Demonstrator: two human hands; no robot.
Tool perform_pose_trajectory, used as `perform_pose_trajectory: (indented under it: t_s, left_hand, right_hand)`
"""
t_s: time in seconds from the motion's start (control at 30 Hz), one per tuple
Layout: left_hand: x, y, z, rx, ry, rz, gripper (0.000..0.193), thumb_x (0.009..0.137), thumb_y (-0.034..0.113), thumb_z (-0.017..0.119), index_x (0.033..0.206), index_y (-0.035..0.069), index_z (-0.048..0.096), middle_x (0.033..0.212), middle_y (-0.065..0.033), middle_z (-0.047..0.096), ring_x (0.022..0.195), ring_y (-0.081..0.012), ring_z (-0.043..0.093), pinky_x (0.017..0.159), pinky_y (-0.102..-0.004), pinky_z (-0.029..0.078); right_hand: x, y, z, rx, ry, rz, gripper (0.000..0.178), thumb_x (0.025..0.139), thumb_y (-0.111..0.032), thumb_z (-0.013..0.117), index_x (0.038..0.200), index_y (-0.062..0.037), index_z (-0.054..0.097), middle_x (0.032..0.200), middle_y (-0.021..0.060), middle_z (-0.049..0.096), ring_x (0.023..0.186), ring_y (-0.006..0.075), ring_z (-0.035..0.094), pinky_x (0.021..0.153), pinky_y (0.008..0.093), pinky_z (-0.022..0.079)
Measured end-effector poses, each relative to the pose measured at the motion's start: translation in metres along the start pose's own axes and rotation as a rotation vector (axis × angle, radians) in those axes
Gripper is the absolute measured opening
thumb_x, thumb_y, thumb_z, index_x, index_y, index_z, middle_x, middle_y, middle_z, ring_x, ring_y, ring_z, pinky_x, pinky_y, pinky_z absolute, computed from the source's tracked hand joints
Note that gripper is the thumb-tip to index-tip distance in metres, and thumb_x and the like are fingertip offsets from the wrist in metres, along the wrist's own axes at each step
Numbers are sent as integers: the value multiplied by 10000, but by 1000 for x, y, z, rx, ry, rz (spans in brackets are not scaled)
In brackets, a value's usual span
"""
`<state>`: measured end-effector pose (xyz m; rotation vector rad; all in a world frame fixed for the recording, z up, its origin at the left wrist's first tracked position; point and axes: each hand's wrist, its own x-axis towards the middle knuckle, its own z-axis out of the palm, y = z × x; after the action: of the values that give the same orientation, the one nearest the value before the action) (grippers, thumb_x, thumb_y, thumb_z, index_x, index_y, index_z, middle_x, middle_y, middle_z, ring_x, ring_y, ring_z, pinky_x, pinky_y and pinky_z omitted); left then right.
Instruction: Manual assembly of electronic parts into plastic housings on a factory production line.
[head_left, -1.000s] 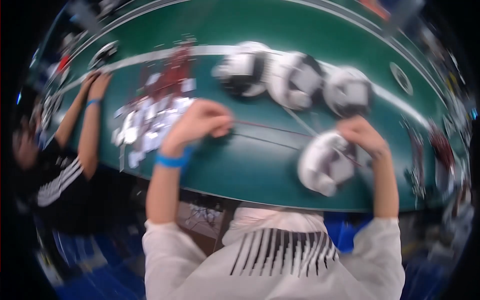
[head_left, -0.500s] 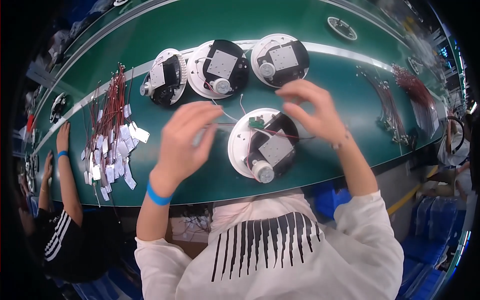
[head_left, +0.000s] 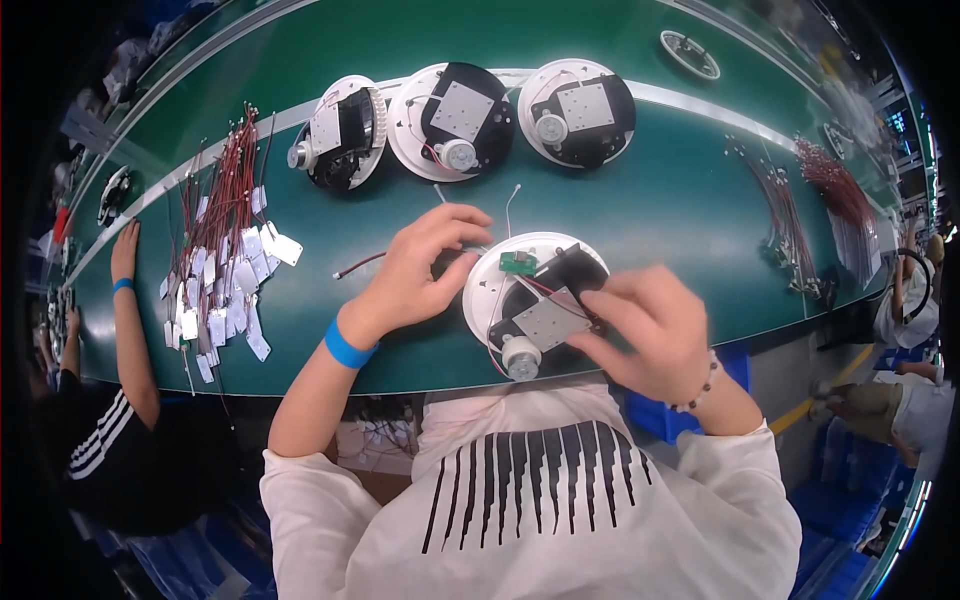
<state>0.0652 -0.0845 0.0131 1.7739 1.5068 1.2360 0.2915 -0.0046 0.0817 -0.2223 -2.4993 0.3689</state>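
Observation:
In front of me lies a round white base with a black inner part, a grey perforated metal plate and a small round motor at its near side. A small green circuit board with thin wires rests on the base's far part. My left hand curves at the left rim, thumb and fingers apart. From beneath it a dark red wire with a white plug sticks out leftward. Slightly blurred, my right hand is over the right edge by the metal plate, thumb and forefinger apart; its other fingers are partly hidden.
Three similar round units stand in a row behind. A heap of red wires with metal tabs lies left; more wire bundles lie right. At far left a co-worker's hand rests on the green table.
Both hands have come down toward the base, the left reaching its rim and the right its metal plate. The base appears turned slightly, and the wire at left now shows its plug.

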Motion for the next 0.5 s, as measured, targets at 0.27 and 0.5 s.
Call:
perform_pose_trajectory:
  t_s: [0.27,0.5]
  left_hand:
    - [-5,13,6,60,-19,73,301,657,-4,569,952,48,550,993,-80,545,829,-179,539,566,-238,429]
    - [-6,15,20,2,-11,86,277,658,-21,543,932,21,532,924,-102,545,711,-232,558,602,-285,468]
  right_hand:
    - [-2,7,13,-36,-12,29,211,595,5,639,797,-20,582,652,63,532,528,204,508,460,277,402]
    - [6,-14,-2,-208,-204,-110,201,588,-2,580,789,4,571,650,62,494,507,198,498,439,276,401]
